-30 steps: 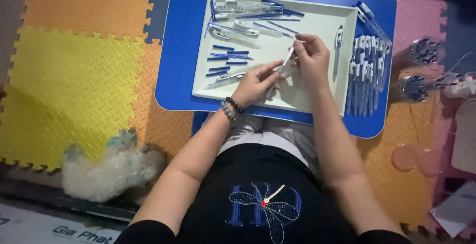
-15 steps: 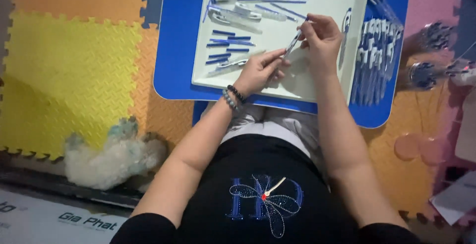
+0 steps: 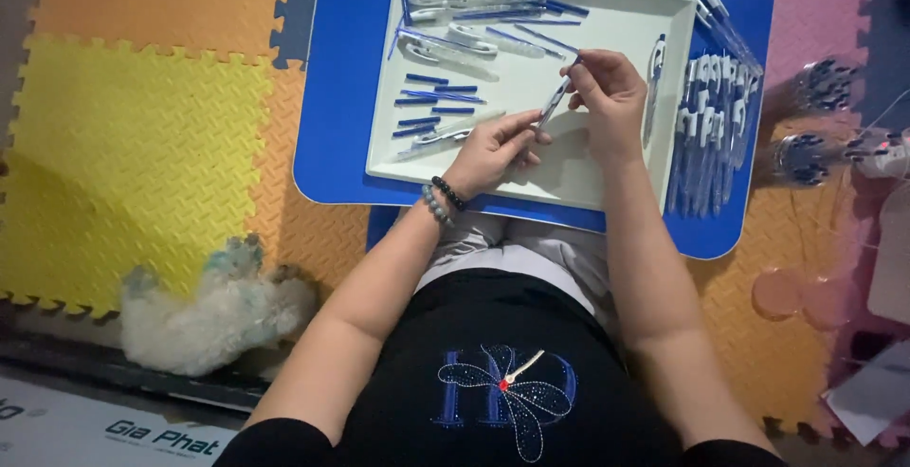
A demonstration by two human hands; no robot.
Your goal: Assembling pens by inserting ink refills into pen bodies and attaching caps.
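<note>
Both hands hold one clear-and-blue pen (image 3: 554,103) over a pale tray (image 3: 607,159). My left hand (image 3: 493,149) pinches its lower end. My right hand (image 3: 611,97) grips its upper end. The tray lies on a blue lap table (image 3: 332,97) and holds several blue pen parts (image 3: 431,107) and clear barrels (image 3: 455,40) at its left and far side. A row of several finished pens (image 3: 706,126) lies on the blue table, right of the tray. A beaded bracelet (image 3: 441,200) circles my left wrist.
Coloured foam floor mats (image 3: 133,135) surround the lap table. A fluffy white toy (image 3: 213,306) lies at the lower left. Clear cups of pen parts (image 3: 815,116) and a white cable stand on the floor at the right. Papers lie at the lower right.
The view has shifted slightly. Both hands keep hold of the same pen, with the right hand's fingers working at its upper end.
</note>
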